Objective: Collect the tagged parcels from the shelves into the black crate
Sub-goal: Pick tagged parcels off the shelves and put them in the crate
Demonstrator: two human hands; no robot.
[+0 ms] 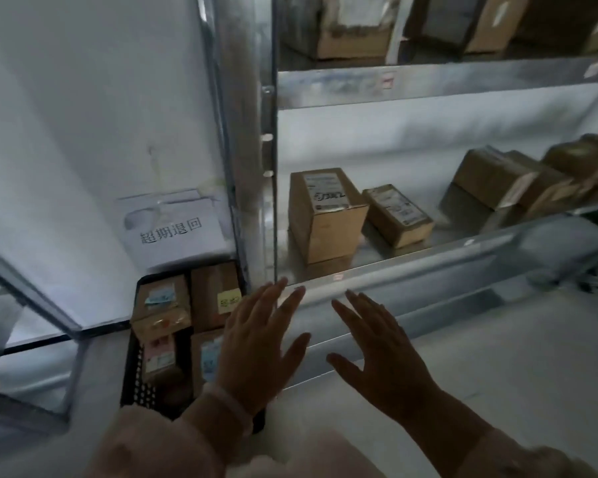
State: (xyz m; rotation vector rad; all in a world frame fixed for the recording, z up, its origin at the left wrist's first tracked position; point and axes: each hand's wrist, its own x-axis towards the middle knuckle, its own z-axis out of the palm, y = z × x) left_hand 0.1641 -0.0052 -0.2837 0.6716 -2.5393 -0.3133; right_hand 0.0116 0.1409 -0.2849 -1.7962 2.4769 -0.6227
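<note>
Metal shelving (411, 267) rises ahead of both my hands. My left hand (256, 343) and right hand (384, 353) hover side by side, fingers straight and spread, holding nothing, with the fingertips near the shelf's front edge. Beyond my fingertips two parcels stand on the shelf: a tall box (325, 215) and, just right of it, a small box (397, 215). Below and left of my left hand sits the crate (132, 377), with tagged boxes (214, 298) inside.
</note>
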